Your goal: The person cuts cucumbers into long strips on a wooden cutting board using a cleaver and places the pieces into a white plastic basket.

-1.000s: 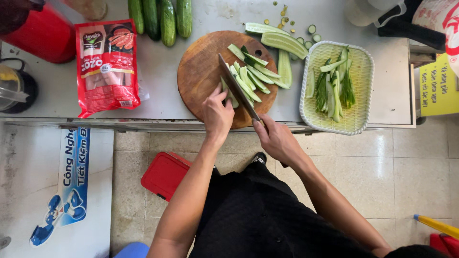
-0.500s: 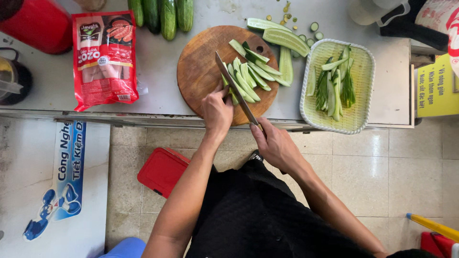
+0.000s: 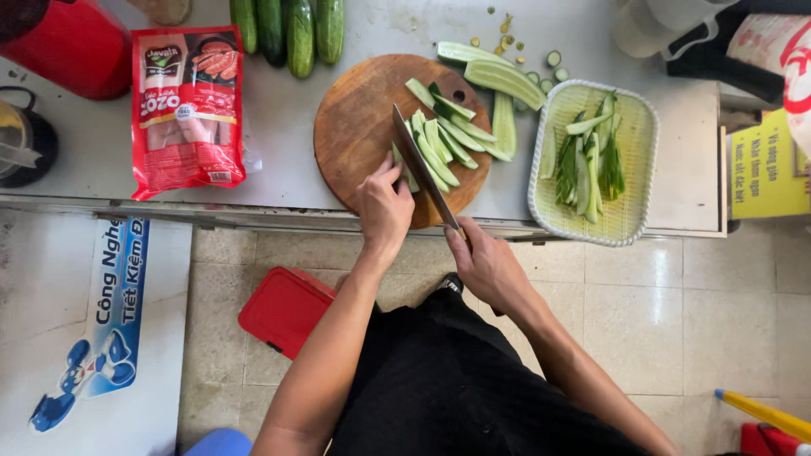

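- Head view: the cucumber strips (image 3: 441, 145) lie in a loose bundle on the right half of the round wooden cutting board (image 3: 359, 127), which sits on the grey counter (image 3: 279, 135) near its front edge.
- The left hand (image 3: 384, 203) rests on the board with fingers curled together, fingertips pressing the near end of the strips.
- The knife (image 3: 422, 165) runs slantwise across the board, its blade just to the right of the left fingertips and lying against the strips.
- The right hand (image 3: 486, 263) is wrapped tight around the knife handle at the counter's front edge, just off the board.
- Longer cucumber halves (image 3: 498, 80) lie on the counter touching the board's upper right rim, with small round offcuts (image 3: 553, 61) scattered beside them.
- A pale woven tray (image 3: 629, 215) stands just right of the board, holding more cut cucumber strips and some green herbs.
- Whole cucumbers (image 3: 291, 29) lie side by side at the back of the counter, above the board.
- A red packet of sausages (image 3: 186, 110) lies flat to the left of the board, well apart from it.
- A red canister (image 3: 72, 46) stands at the far left corner, with a dark pot (image 3: 25, 143) below it.
- On the tiled floor (image 3: 659, 321) a red square lid (image 3: 283, 308) lies beside the person's left arm.
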